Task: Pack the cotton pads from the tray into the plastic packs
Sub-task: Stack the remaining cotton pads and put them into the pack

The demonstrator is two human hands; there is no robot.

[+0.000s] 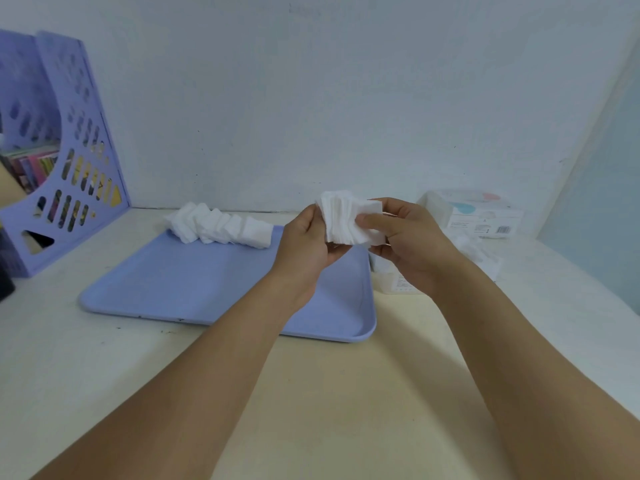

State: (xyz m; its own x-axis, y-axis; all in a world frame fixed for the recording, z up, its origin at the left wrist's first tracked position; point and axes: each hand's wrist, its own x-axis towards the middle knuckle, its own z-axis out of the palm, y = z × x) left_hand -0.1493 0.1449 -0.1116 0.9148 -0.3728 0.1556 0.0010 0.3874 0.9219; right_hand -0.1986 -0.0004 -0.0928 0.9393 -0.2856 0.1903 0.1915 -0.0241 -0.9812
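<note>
Left hand: the left hand (304, 244) cups the near-left end of a stack of cotton pads (349, 220), fingers curled beneath it, thumb up along its left face.
Right hand: the right hand (412, 247) grasps the same stack from the right, thumb laid across the front pad, fingers wrapped behind.
Held stack: lifted above the far right part of the tray (194, 282); pads stand on edge, fanned; stacking axis runs roughly left to right.
Loose pads: a toppled row of cotton pads (221, 226) lies along the tray's far edge, long axis left to right, leaning rightward.
Plastic packs: plastic packs (478, 216) sit right of the tray on the table (346, 393); one more is partly hidden behind the right hand.
Surroundings: purple file holder (69, 168) at far left, against the wall.
</note>
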